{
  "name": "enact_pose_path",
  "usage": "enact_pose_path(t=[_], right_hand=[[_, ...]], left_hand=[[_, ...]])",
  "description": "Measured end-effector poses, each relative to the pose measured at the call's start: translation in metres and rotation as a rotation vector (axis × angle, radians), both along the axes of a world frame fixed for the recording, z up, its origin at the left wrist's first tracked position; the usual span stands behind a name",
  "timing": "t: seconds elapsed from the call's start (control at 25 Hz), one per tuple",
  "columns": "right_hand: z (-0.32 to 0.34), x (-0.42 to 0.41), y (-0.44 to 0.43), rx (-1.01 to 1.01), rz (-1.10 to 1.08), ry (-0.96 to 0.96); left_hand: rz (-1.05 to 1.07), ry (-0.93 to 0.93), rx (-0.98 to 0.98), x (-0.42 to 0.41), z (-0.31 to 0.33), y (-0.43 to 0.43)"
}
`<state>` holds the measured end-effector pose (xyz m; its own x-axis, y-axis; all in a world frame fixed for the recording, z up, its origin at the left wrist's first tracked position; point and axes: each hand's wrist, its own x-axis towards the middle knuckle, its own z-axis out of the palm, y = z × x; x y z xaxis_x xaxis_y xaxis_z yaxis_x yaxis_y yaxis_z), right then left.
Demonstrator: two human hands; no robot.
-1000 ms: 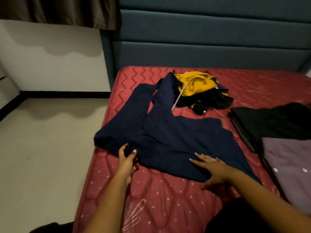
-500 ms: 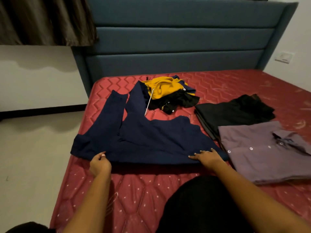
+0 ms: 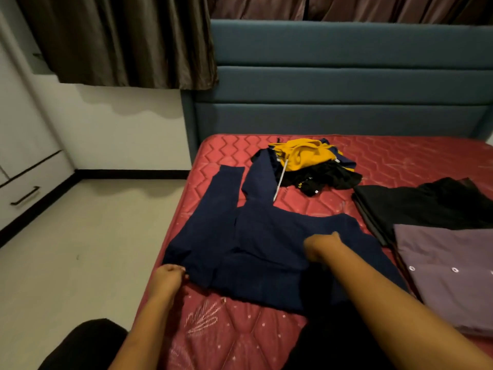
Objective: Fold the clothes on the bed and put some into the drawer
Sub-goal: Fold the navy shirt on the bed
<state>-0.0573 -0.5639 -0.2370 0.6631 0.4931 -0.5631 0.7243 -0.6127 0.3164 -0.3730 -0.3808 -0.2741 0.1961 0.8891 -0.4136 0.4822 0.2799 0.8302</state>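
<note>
Hands — left (image 3: 170, 276), right (image 3: 322, 245) — grip one navy garment (image 3: 266, 252) | two folded: black piece (image 3: 416, 206), purple shirt (image 3: 448, 265)

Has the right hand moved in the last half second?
Yes. The right hand has left the hem beside the purple shirt and gone toward the headboard, onto the middle of the navy garment.

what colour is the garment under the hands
The garment is plain dark navy blue; head view shows it.

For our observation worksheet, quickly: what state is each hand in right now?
Left hand: closed, pinching the near-left corner of the navy garment.
Right hand: curled on the garment's middle; blurred, grip cannot be told.
</note>
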Motion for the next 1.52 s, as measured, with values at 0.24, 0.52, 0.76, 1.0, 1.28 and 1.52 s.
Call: enact_pose_path(t=[0.24, 0.52, 0.76, 1.0, 1.28, 1.52], right_hand=[[0.046, -0.111, 0.152, 0.439, 0.411, 0.201], [-0.01, -0.145, 0.286, 0.413, 0.765, 0.252], [-0.022, -0.087, 0.274, 0.099, 0.562, -0.178], [-0.017, -0.072, 0.234, 0.19, 0.323, -0.075], [-0.01, -0.101, 0.27, 0.56, 0.349, 0.081], [-0.078, -0.144, 0.272, 0.955, 0.029, 0.125]], left_hand=[[-0.116, 0.092, 0.216, -0.006, -0.004, 0.072], [-0.513, 0.072, -0.003, 0.054, -0.027, 0.115], [-0.748, 0.149, 0.079, 0.06, -0.028, 0.098], [-0.583, 0.132, 0.312, 0.052, -0.003, 0.081], [-0.437, 0.327, 0.079, -0.001, 0.018, 0.122], [-0.421, 0.691, 0.181, 0.001, 0.016, 0.13]])
